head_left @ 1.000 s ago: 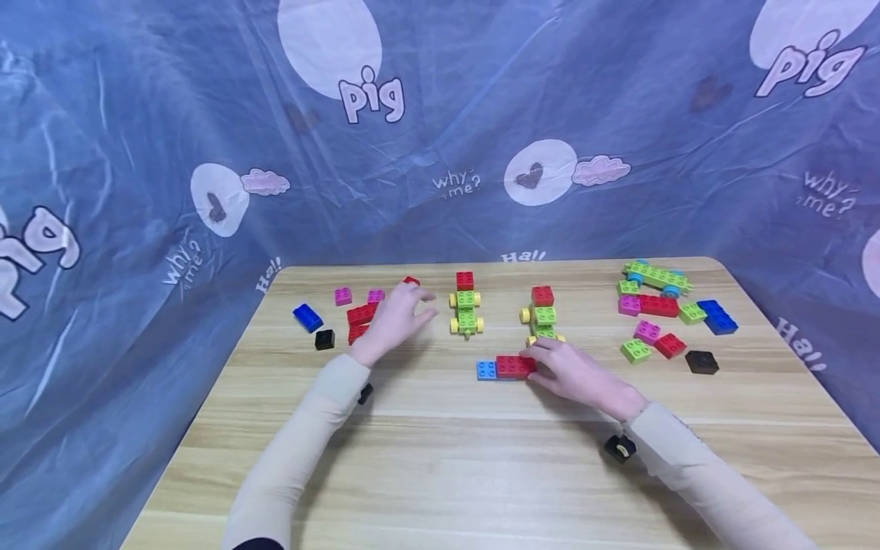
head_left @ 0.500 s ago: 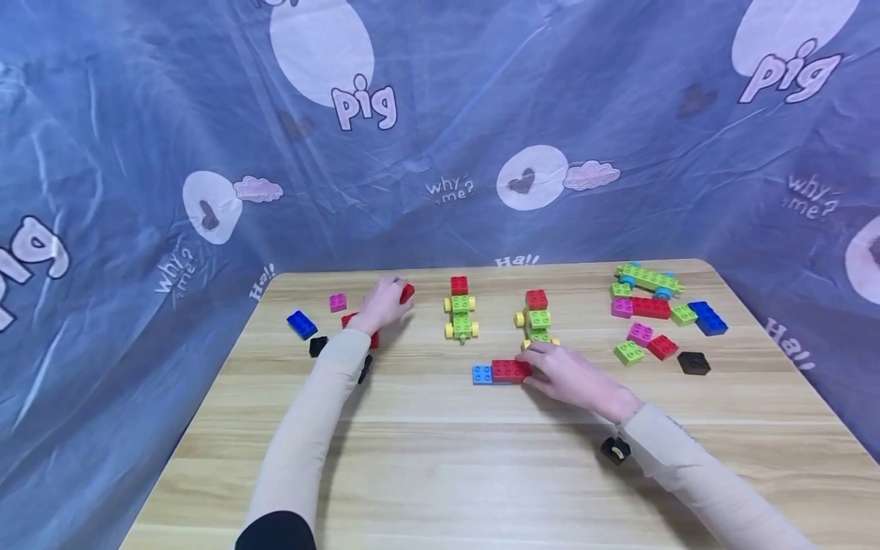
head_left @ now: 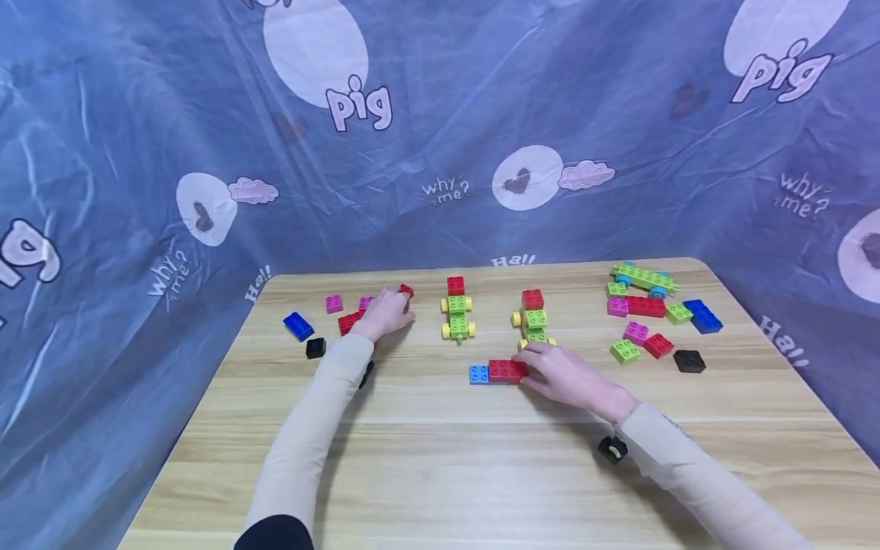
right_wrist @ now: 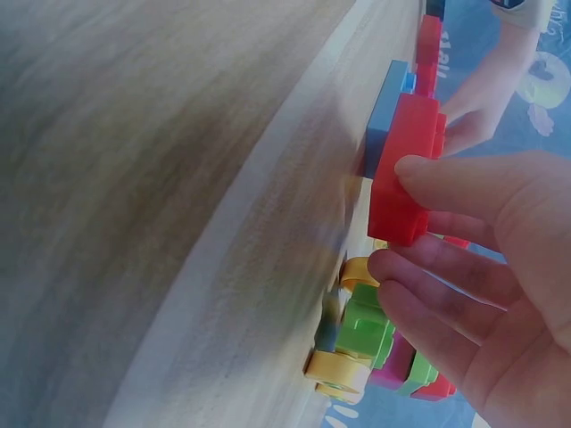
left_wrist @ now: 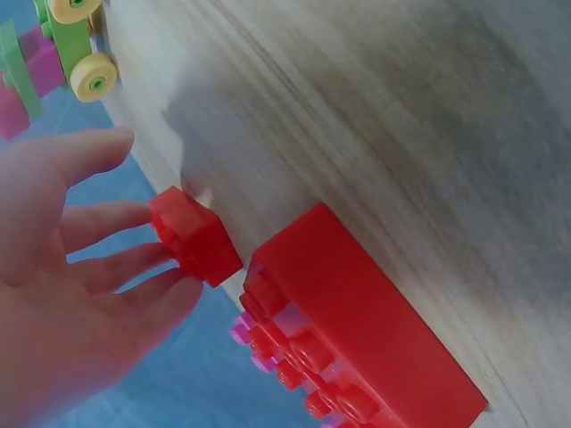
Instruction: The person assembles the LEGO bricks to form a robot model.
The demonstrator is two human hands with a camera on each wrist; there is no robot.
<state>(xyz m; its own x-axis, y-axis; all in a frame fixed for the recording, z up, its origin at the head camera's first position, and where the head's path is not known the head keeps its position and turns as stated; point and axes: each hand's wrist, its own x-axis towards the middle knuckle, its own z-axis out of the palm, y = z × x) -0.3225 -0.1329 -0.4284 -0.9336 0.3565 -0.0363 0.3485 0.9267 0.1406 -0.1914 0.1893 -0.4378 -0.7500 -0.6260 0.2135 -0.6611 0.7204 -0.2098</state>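
My left hand [head_left: 385,313] reaches to a small red brick [head_left: 406,290] at the back left. In the left wrist view, its fingertips touch the studded side of that red brick [left_wrist: 198,239], while the thumb stands apart. A longer red brick [left_wrist: 366,321] lies close by. My right hand [head_left: 567,376] pinches the right end of a long red brick [head_left: 506,371] between thumb and index finger. That brick sits on a light blue brick [head_left: 479,374], whose left studs show. The right wrist view shows the thumb on the red brick's side [right_wrist: 403,165].
Two green cars with yellow wheels [head_left: 457,319] [head_left: 534,319] stand behind the right hand's bricks. Pink, blue [head_left: 299,326] and black [head_left: 315,348] bricks lie left. At right are several loose bricks [head_left: 626,351] and a green car base with blue wheels [head_left: 642,279].
My left hand has moved back and slightly left, its fingers reaching the small red brick. My right hand stays at the long red brick. The head view has shifted slightly.
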